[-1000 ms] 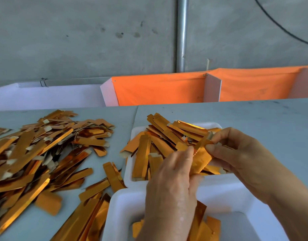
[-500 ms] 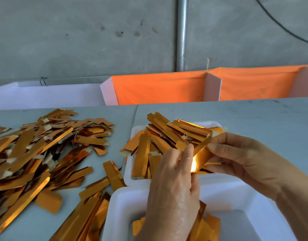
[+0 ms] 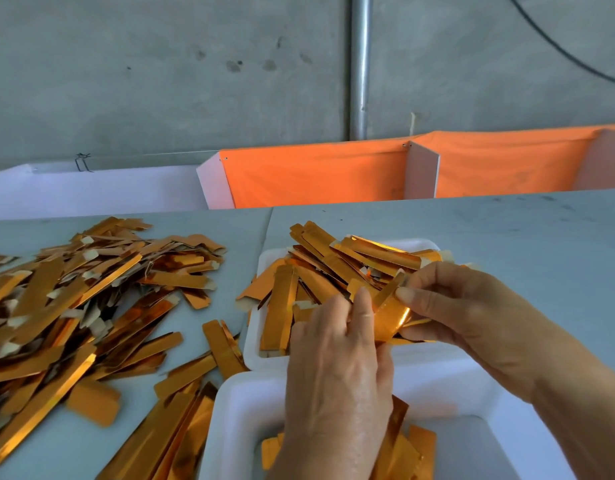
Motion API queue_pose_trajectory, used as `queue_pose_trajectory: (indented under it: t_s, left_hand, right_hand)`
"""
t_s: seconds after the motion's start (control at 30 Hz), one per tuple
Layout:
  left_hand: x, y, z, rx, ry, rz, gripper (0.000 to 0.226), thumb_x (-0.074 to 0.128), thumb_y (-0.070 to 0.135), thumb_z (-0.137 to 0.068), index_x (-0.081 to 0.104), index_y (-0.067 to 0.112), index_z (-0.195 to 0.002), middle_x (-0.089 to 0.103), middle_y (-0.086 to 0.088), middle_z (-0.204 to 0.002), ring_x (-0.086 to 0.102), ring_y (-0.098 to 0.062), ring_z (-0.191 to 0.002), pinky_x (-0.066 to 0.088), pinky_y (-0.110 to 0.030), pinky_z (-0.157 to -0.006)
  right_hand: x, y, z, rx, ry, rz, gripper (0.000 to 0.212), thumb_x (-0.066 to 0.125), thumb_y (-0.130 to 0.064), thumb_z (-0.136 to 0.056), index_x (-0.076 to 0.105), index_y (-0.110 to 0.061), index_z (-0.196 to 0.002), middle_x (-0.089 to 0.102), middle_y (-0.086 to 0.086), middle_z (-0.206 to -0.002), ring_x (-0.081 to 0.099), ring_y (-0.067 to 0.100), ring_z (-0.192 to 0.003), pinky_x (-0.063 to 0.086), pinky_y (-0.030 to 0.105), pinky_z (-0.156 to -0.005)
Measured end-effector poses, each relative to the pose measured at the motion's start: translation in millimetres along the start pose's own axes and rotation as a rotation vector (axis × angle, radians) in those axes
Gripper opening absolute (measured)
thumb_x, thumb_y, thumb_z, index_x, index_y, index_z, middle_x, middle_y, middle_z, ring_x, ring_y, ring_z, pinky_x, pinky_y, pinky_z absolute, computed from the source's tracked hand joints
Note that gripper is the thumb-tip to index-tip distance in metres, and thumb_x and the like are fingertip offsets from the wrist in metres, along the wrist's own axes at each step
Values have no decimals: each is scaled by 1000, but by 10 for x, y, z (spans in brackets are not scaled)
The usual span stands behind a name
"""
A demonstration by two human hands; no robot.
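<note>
Gold strip (image 3: 391, 318): bent, held btwn both my hands over far white tray (image 3: 417, 244).
L hand (image 3: 337, 368): fingers curled, pinching strip's near end, prob.
R hand (image 3: 472, 313): thumb + fingers pinching its far end.

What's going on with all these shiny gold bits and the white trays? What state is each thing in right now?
left hand, pinches the gold strip at its lower end.
right hand, pinches its upper end.
gold strip, bent, held over the far tray.
far tray, heaped with strips.
near tray, holds a few strips.
loose pile, scattered on the table.
</note>
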State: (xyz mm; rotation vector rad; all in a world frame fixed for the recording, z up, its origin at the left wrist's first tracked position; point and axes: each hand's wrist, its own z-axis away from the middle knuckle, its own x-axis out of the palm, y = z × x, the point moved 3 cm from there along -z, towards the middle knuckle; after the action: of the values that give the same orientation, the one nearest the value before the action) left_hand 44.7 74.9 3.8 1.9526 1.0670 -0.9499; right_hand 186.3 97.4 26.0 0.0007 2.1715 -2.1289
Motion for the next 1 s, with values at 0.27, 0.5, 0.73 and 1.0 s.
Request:
queue_pose_trajectory:
  t_s: [0.27, 0.5, 0.73, 1.0]
  left_hand:
    - [54, -27, 16, 20, 69, 159, 62, 38, 42, -97, 10, 26, -150, 34, 11, -133, 40, -5, -118, 37, -15, -91]
    - [78, -65, 14, 45, -20, 140, 59, 33, 44, -98, 6, 32, -149, 33, 17, -139, 37, -1, -123, 32, -12, -93]
    - [42, -11, 20, 42, -83, 140, 59, 48, 37, -95, 27, 21, -148, 47, 5, -139, 49, -11, -122, 42, -19, -95]
    - [11, 17, 3, 96, -98, 149, 58, 32, 38, -100, 6, 28, -151, 25, 12, -152, 27, -8, -136, 26, -19, -108]
  right_hand:
    - [-35, 51, -21, 49, -45, 27, 16, 67, -15, -79, 69, 0, -83, 74, 13, -86, 72, 23, -83, 58, 28, -76]
    - [-85, 65, -14, 50, -195, -95, 9, 71, -22, -69, 74, -15, -74, 73, 10, -87, 71, 18, -83, 55, 21, -67]
    - [-128, 50, 24, 96, -358, 85, 25, 81, -34, -72, 75, -21, -92, 73, 5, -102, 69, 18, -98, 54, 20, -71]
    - [-90, 135, 16, 165, -428, 55, 29, 67, -31, -76, 74, -15, -100, 72, 9, -107, 68, 22, -103, 55, 23, -73]
